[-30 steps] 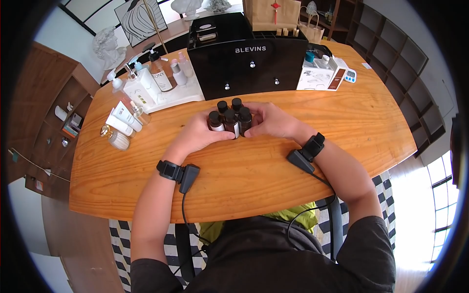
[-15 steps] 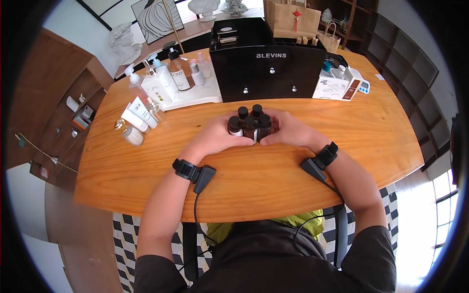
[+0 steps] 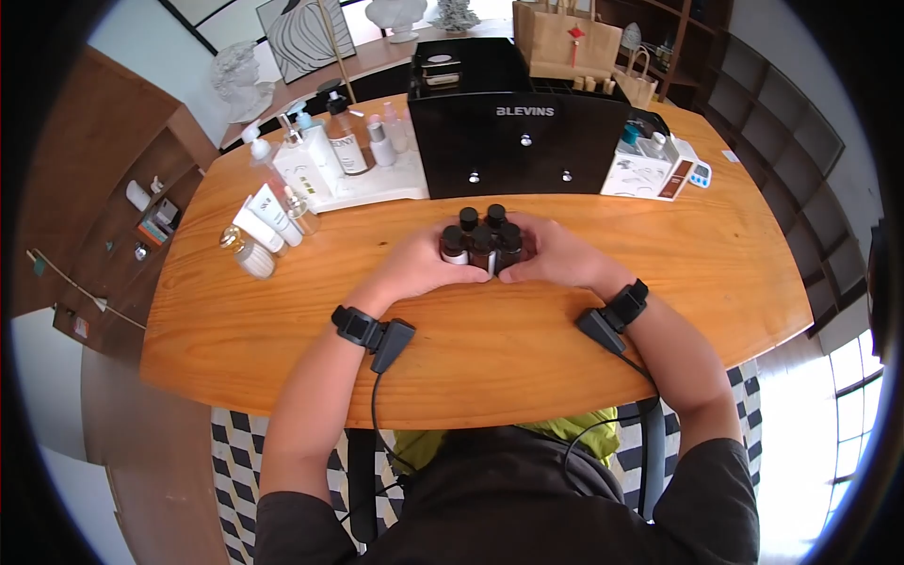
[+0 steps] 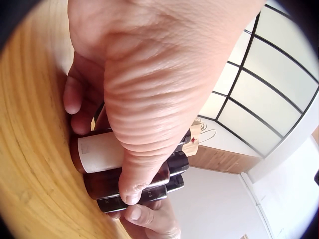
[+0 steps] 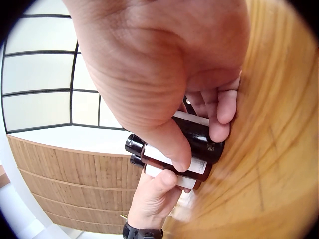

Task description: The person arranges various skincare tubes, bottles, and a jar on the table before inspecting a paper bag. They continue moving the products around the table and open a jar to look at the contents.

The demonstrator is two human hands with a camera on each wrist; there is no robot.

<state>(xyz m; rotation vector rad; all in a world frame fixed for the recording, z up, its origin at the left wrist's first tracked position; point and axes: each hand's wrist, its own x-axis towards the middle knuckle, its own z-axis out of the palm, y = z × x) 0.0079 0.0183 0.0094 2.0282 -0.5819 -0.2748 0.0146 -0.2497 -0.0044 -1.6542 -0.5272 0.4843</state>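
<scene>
A tight cluster of small dark brown bottles (image 3: 482,247) with black caps stands upright on the wooden table, held between both hands. The left hand (image 3: 421,261) curls round the cluster's left side, its thumb across the front. On the opposite side, the right hand (image 3: 562,258) grips with its thumb at the front and fingers behind. In the left wrist view, the left thumb (image 4: 134,181) presses on the bottles, beside a pale label (image 4: 99,152). The right wrist view shows the right thumb (image 5: 177,152) over a labelled bottle (image 5: 199,166). The hands partly hide the bottles.
Behind the bottles stands a black drawer box (image 3: 523,146). To the left are a white tray (image 3: 377,191) of pump bottles, white tubes (image 3: 273,215) and a gold-capped jar (image 3: 250,254). A white box (image 3: 640,174) and small timer (image 3: 700,173) stand right.
The head view has shifted, so the table appears further right and slightly lower. The right hand has drawn in closer against the bottles; the left hand keeps its hold.
</scene>
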